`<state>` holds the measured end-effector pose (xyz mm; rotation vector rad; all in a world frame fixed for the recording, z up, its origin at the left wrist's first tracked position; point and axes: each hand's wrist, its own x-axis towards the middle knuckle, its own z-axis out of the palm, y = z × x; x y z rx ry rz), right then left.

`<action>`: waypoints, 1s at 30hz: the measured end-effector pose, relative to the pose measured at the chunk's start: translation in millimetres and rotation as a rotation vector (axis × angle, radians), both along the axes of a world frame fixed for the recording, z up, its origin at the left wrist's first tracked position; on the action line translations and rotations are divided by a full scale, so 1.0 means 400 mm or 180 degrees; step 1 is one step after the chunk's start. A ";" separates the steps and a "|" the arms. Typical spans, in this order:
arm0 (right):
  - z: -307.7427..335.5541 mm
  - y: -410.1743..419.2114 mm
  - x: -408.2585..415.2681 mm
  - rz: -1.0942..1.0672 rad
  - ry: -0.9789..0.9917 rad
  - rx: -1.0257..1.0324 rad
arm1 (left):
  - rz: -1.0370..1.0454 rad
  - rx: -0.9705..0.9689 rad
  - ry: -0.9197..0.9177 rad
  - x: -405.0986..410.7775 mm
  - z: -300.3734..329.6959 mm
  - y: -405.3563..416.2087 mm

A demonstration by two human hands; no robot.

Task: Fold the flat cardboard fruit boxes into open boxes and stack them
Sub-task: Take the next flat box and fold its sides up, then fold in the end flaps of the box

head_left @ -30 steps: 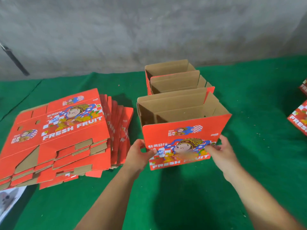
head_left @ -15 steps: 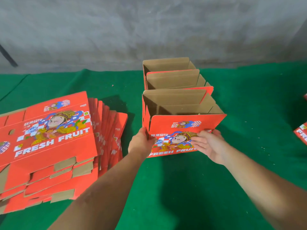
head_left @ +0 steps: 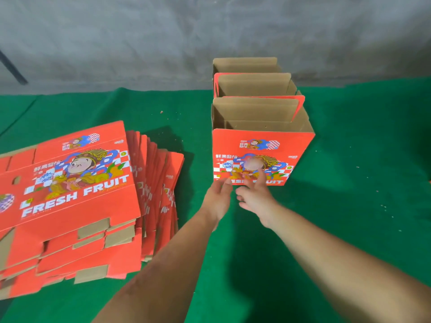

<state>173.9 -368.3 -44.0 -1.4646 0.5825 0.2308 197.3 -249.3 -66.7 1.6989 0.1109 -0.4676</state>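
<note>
Red cardboard: a folded box (head_left: 261, 157) stands open-topped on the green surface (head_left: 349, 206) before two others (head_left: 251, 85) — left hand (head_left: 218, 197) and right hand (head_left: 255, 194) loose-fingered, holding nothing; flat boxes (head_left: 70, 194) stacked left.

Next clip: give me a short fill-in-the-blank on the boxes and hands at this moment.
1. The flat boxes are piled on the person's ____ side.
2. The nearest folded box stands with its top ____.
3. The cloth under everything is ____.
4. The left hand and right hand hold ____.

Missing: left; open; green; nothing
</note>
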 end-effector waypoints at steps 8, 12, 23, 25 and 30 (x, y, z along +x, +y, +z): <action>0.053 0.263 -0.055 0.0598 -0.0297 -0.0075 | 0.0931 0.0133 -0.0814 -0.097 0.030 0.205; 0.077 0.397 -0.085 0.0846 -0.0143 -0.0185 | 0.1022 0.0798 -0.1639 -0.146 0.078 0.360; 0.087 0.617 -0.110 0.0609 0.0221 -0.0011 | -0.0407 0.3905 -0.1119 -0.275 0.031 0.767; 0.081 0.623 -0.118 0.0385 0.0320 0.0129 | -0.0445 0.3825 -0.1285 -0.285 0.028 0.784; 0.067 0.574 -0.162 -0.0234 0.0189 0.0391 | -0.0625 0.3130 -0.2049 -0.315 0.044 0.809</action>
